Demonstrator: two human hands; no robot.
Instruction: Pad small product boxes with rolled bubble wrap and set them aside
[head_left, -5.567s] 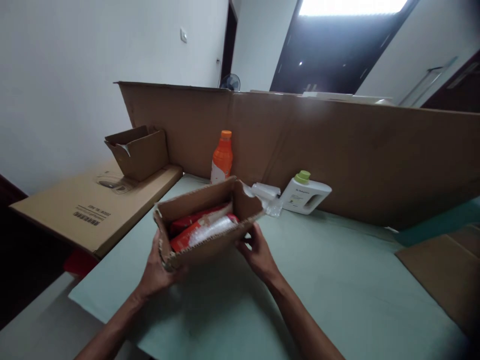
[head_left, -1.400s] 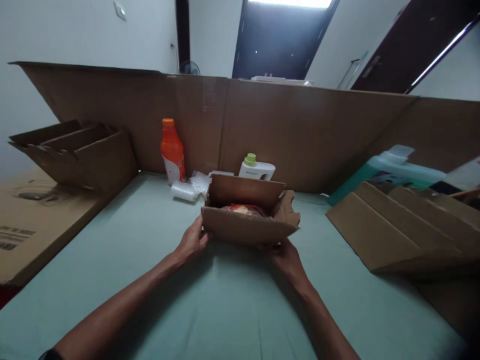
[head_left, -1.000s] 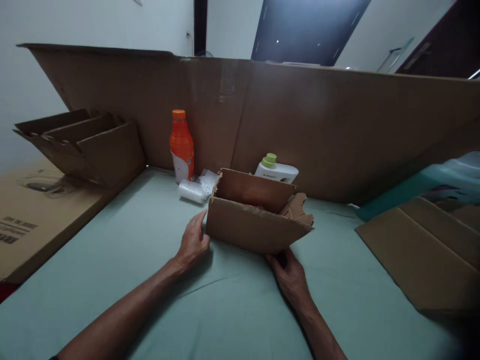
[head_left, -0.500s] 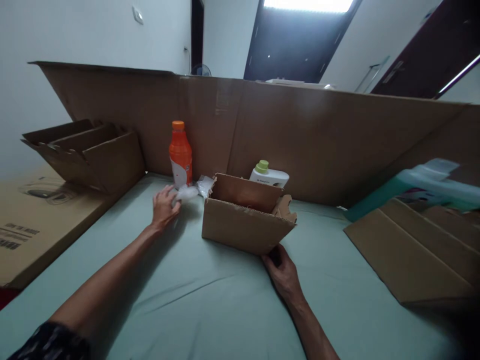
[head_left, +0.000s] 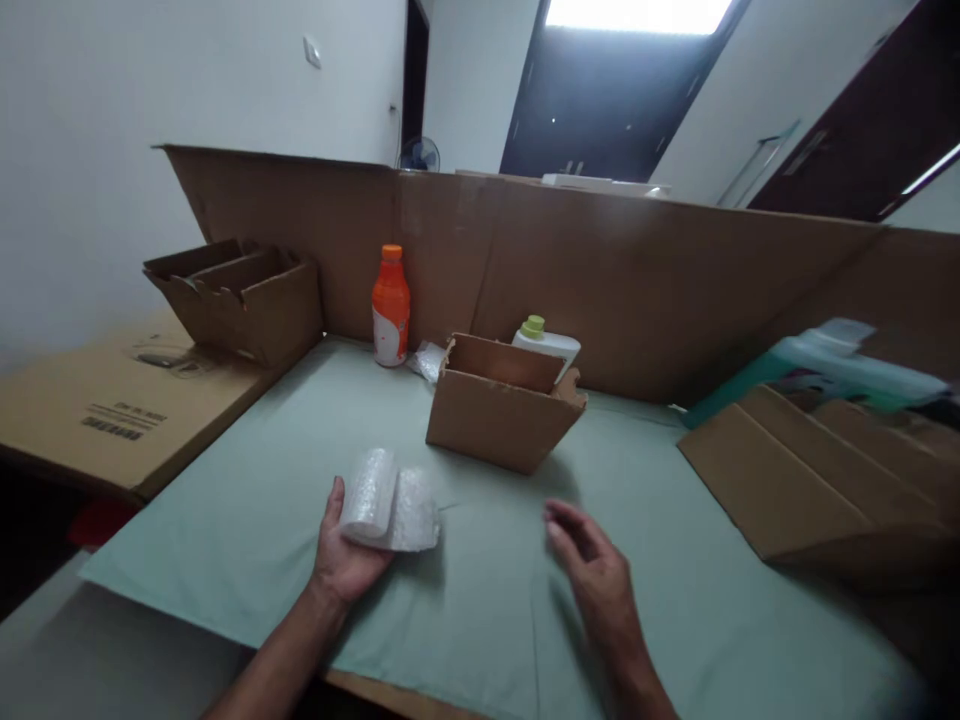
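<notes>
On the near left of the small brown cardboard box (head_left: 499, 420), my left hand (head_left: 349, 555) is holding a clear roll of bubble wrap (head_left: 390, 508), which is hiding most of my fingers. My right hand (head_left: 589, 570) is staying loosely open, fingers half curled, just nearer me than the box. The box's front wall is concealing its inside; behind it, a white plastic bottle with a green cap (head_left: 551, 344) is showing only its upper part. Right of the box, a larger brown carton (head_left: 795, 480) is partly covering a teal-filled clear plastic container (head_left: 817, 360).

Two hands — left hand (head_left: 349, 572), right hand (head_left: 604, 590) — and one bubble-wrap roll (head_left: 371, 500). Three bottles: orange bottle (head_left: 391, 300), white bottle (head_left: 549, 343), teal bottle (head_left: 825, 358). One fan (head_left: 421, 153), one wall switch (head_left: 312, 52).
</notes>
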